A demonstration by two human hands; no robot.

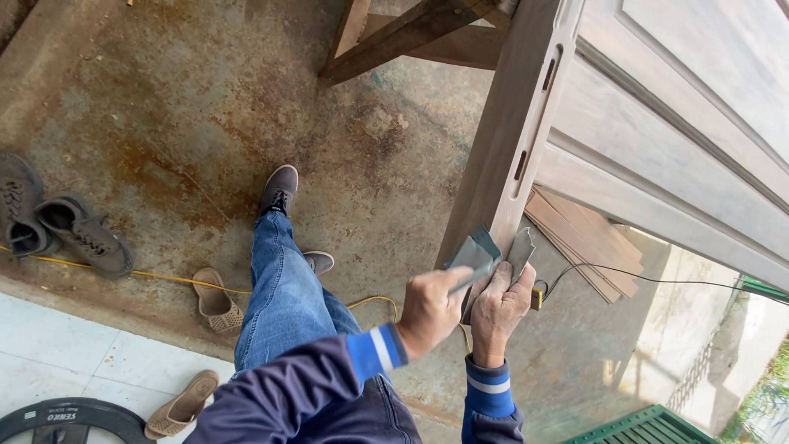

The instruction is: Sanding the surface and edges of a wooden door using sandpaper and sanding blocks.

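Both hands at the edge of the grey-brown panelled wooden door (526, 123).
Left hand (431, 308) grip closed on flat grey metal scraper blade (472, 255); right hand (500, 308) grip pinches grey sandpaper piece (520, 251) against door edge.

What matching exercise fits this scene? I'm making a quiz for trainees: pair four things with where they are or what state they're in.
Things:
1. left hand
2. right hand
3. pair of grey shoes
4. wooden door

Places or states:
A. on the floor at far left
B. grips a putty knife
C. lying across wooden supports
D. holds a second scraper blade against the door's edge

Pairs: 1-B, 2-D, 3-A, 4-C
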